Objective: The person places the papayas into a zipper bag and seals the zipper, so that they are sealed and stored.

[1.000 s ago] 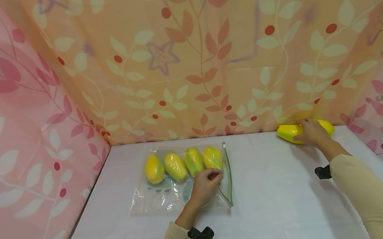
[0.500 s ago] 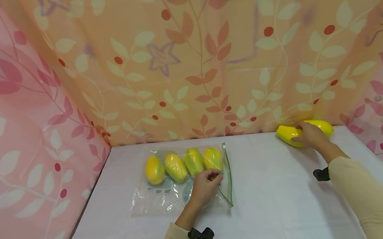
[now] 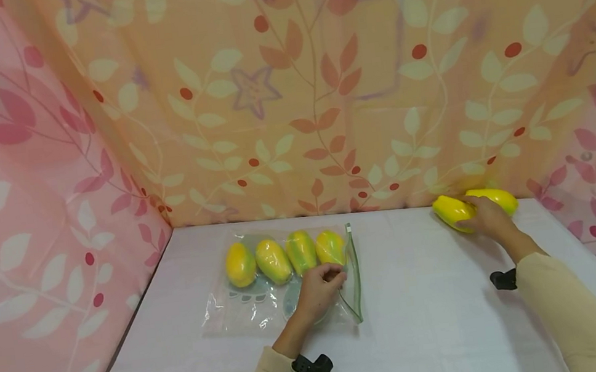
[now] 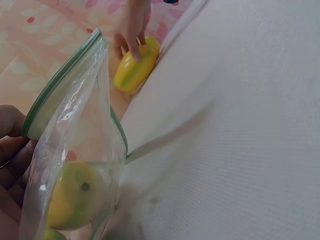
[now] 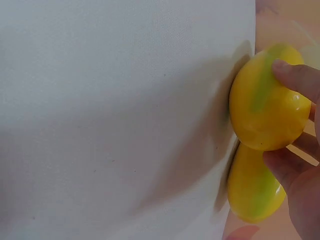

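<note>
On white tabletop [image 3: 424, 301] | left hand [image 3: 319, 290] pinches clear bag [image 3: 266, 313] | right hand [image 3: 487, 217] grips yellow fruit [image 5: 262, 107]

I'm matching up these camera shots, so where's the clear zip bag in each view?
Head: clear zip bag, lower half, left of centre.
Left wrist: clear zip bag, left side, running off the bottom.
Right wrist: not in view.
Shared landmark: right hand, right side in head; top in left wrist; right edge in right wrist.

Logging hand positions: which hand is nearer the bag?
Left. The left hand holds the bag by its green-edged mouth; the right hand is well to its right, gripping a fruit.
</note>
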Motion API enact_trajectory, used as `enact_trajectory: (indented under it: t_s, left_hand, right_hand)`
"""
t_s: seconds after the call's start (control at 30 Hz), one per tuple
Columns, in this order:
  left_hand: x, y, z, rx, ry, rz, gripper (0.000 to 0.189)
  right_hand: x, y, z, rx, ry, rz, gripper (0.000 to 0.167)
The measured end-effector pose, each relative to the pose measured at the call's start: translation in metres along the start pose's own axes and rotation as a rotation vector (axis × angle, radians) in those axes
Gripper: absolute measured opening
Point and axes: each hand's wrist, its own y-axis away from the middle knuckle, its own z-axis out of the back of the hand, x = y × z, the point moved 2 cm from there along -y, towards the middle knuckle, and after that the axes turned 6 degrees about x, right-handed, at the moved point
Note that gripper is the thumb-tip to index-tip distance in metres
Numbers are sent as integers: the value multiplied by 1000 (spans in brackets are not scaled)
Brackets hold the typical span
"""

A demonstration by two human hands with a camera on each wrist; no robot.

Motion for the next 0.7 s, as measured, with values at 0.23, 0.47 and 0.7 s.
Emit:
enact_trajectory:
  t_s: [0.23,0.47,0.7]
  left_hand:
    - [0,0,0,0,-1,3,19]
    - [3,0,-1,6,19,5,19]
    - [3,-1,0,-4,9,5,18]
  right_hand:
    - [-4,2,-1,-28,-14,15,83]
    - [-6,8,-3,-79,10,52,79]
    - [-4,13,-5,-83,-38,51,80]
